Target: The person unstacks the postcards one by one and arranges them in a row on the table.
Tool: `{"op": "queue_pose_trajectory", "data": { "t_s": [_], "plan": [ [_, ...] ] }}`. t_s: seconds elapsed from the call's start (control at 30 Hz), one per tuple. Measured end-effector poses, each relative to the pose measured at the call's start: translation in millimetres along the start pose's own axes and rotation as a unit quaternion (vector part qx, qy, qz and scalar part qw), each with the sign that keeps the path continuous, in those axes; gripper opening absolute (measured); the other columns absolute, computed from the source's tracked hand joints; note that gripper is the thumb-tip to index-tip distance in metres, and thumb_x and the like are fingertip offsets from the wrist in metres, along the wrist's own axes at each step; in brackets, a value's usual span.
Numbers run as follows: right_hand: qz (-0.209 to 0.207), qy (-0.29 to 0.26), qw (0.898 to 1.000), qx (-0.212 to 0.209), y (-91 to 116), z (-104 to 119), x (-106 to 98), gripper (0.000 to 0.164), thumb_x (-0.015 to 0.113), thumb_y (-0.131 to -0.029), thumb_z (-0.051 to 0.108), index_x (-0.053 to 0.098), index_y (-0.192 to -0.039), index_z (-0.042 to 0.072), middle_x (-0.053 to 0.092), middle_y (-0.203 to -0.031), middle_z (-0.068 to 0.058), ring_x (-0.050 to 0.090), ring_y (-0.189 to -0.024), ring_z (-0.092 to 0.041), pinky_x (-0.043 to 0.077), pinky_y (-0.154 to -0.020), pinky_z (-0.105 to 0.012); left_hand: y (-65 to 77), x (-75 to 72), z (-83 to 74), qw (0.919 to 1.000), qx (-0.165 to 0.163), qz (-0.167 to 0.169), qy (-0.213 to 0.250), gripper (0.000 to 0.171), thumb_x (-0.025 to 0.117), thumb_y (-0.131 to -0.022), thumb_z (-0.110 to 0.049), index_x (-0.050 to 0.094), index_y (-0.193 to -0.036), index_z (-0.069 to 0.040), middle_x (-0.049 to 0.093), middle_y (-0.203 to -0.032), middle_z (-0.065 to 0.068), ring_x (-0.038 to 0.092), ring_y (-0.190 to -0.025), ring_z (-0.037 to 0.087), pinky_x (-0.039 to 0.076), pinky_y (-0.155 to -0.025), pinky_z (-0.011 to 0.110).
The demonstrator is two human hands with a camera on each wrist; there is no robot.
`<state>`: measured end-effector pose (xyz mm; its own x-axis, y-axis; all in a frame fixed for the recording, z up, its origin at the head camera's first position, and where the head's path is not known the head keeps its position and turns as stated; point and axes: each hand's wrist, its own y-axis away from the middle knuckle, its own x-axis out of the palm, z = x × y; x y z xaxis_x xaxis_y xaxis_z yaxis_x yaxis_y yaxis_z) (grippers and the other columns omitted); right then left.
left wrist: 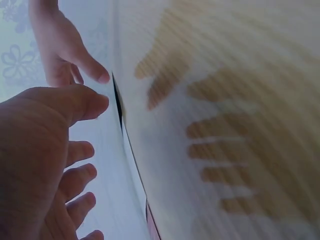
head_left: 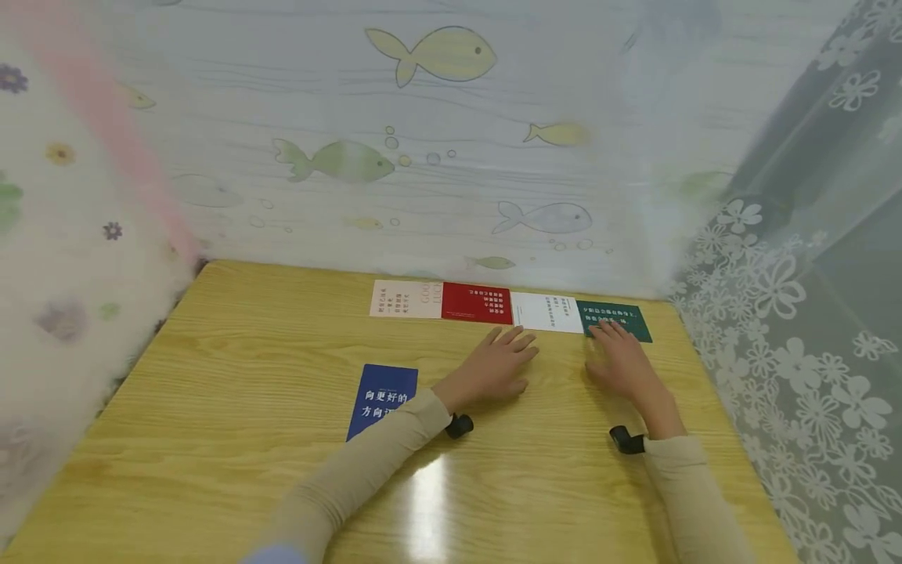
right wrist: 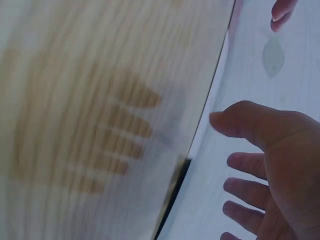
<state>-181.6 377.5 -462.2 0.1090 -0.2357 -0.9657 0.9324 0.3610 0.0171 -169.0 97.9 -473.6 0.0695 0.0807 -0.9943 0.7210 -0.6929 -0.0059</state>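
My left hand (head_left: pixel 486 366) hovers with fingers spread, its fingertips just in front of the red card (head_left: pixel 477 304) and white card (head_left: pixel 539 312). To its right, my right hand (head_left: pixel 627 368) reaches forward, and its fingertips overlap the near edge of the green card (head_left: pixel 615 311) in the head view. Neither hand holds anything. These cards lie end to end in a row, with a pale beige card (head_left: pixel 402 299) at the left end. A blue card (head_left: pixel 386 384) with white writing lies nearer, partly hidden by my left sleeve.
The cards lie on a wood-grain table (head_left: pixel 232 376), the row near its far edge. Behind it hangs a pale cloth (head_left: pixel 437 196) printed with fish. A lace curtain (head_left: pixel 789 352) borders the right side. Small black devices (head_left: pixel 460 426) stick out at both wrists.
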Motion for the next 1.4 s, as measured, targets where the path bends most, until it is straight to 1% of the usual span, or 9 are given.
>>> {"op": "queue_pose_trajectory", "data": {
  "t_s": [0.13, 0.33, 0.47, 0.6, 0.87, 1.0, 1.1, 1.27, 1.4],
  "plan": [
    [0.000, 0.007, 1.000, -0.017, 0.9, 22.4, 6.0, 0.069, 0.070, -0.096, 0.026, 0.043, -0.148, -0.010, 0.033, -0.156, -0.036, 0.026, -0.145, -0.056, 0.024, -0.115, -0.073, 29.0, -5.8, 7.0, 0.9999, 0.004, 0.006, -0.010, 0.062, 0.049, -0.105, -0.050, 0.040, -0.158, -0.020, 0.033, -0.166, 0.001, 0.021, -0.156, 0.023, 0.019, -0.128, 0.049],
    [0.008, 0.010, 0.999, -0.042, 3.1, 57.8, 20.1, 0.076, 0.069, -0.096, 0.039, 0.042, -0.150, -0.007, 0.033, -0.159, -0.031, 0.025, -0.148, -0.052, 0.022, -0.119, -0.069, 68.8, -8.9, 19.1, 0.9999, 0.003, 0.012, 0.002, 0.066, 0.041, -0.105, -0.058, 0.038, -0.159, -0.020, 0.032, -0.166, 0.002, 0.023, -0.156, 0.025, 0.018, -0.127, 0.051],
    [0.021, -0.001, 0.998, -0.067, 4.3, 85.1, 30.4, 0.075, 0.068, -0.097, 0.039, 0.042, -0.151, -0.005, 0.033, -0.160, -0.028, 0.024, -0.150, -0.049, 0.022, -0.120, -0.066, 96.4, -11.2, 27.1, 0.9999, -0.008, 0.008, 0.003, 0.067, 0.044, -0.104, -0.058, 0.040, -0.158, -0.018, 0.035, -0.165, 0.003, 0.026, -0.155, 0.026, 0.022, -0.126, 0.052],
    [0.042, -0.009, 0.994, -0.099, 3.0, 112.6, 39.3, 0.075, 0.068, -0.097, 0.039, 0.040, -0.153, -0.003, 0.032, -0.162, -0.025, 0.023, -0.152, -0.046, 0.021, -0.123, -0.063, 125.7, -12.0, 34.5, 0.9995, -0.023, 0.003, 0.019, 0.069, 0.048, -0.103, -0.056, 0.041, -0.157, -0.013, 0.036, -0.164, 0.007, 0.027, -0.154, 0.028, 0.024, -0.125, 0.054],
    [0.082, -0.018, 0.984, -0.159, 1.3, 158.1, 49.3, 0.074, 0.065, -0.099, 0.041, 0.038, -0.156, 0.003, 0.030, -0.164, -0.021, 0.020, -0.154, -0.043, 0.021, -0.125, -0.058, 180.9, -7.8, 46.7, 0.9940, -0.071, -0.007, 0.083, 0.075, 0.053, -0.103, -0.052, 0.036, -0.157, -0.003, 0.030, -0.166, 0.015, 0.023, -0.155, 0.034, 0.022, -0.125, 0.056],
    [0.096, -0.027, 0.979, -0.178, 0.5, 177.7, 53.2, 0.071, 0.064, -0.099, 0.041, 0.040, -0.156, 0.006, 0.030, -0.165, -0.017, 0.020, -0.155, -0.040, 0.021, -0.125, -0.057, 202.7, -6.5, 49.8, 0.9877, -0.107, -0.009, 0.114, 0.076, 0.054, -0.102, -0.051, 0.035, -0.158, -0.003, 0.027, -0.167, 0.015, 0.020, -0.156, 0.034, 0.018, -0.126, 0.057],
    [0.109, -0.035, 0.976, -0.188, -1.5, 192.2, 56.4, 0.071, 0.063, -0.100, 0.042, 0.038, -0.157, 0.008, 0.028, -0.166, -0.015, 0.018, -0.156, -0.038, 0.019, -0.126, -0.056, 216.3, -6.5, 51.0, 0.9861, -0.123, -0.015, 0.111, 0.077, 0.056, -0.101, -0.052, 0.037, -0.157, -0.003, 0.028, -0.166, 0.015, 0.019, -0.156, 0.035, 0.017, -0.126, 0.058],
    [0.122, -0.039, 0.968, -0.215, -7.9, 216.7, 61.8, 0.073, 0.061, -0.101, 0.042, 0.034, -0.159, 0.009, 0.027, -0.167, -0.013, 0.015, -0.157, -0.037, 0.017, -0.127, -0.054, 234.6, -6.1, 48.7, 0.9874, -0.128, -0.023, 0.089, 0.076, 0.059, -0.099, -0.052, 0.041, -0.155, -0.003, 0.032, -0.164, 0.015, 0.022, -0.155, 0.036, 0.018, -0.126, 0.058],
    [0.129, -0.040, 0.964, -0.228, -14.5, 233.1, 66.7, 0.070, 0.059, -0.102, 0.041, 0.033, -0.160, 0.011, 0.026, -0.168, -0.008, 0.015, -0.157, -0.032, 0.017, -0.127, -0.051, 246.1, -6.0, 41.0, 0.9886, -0.120, -0.011, 0.090, 0.075, 0.057, -0.100, -0.053, 0.042, -0.155, -0.005, 0.034, -0.164, 0.013, 0.023, -0.155, 0.035, 0.019, -0.125, 0.058]
  ]
}}
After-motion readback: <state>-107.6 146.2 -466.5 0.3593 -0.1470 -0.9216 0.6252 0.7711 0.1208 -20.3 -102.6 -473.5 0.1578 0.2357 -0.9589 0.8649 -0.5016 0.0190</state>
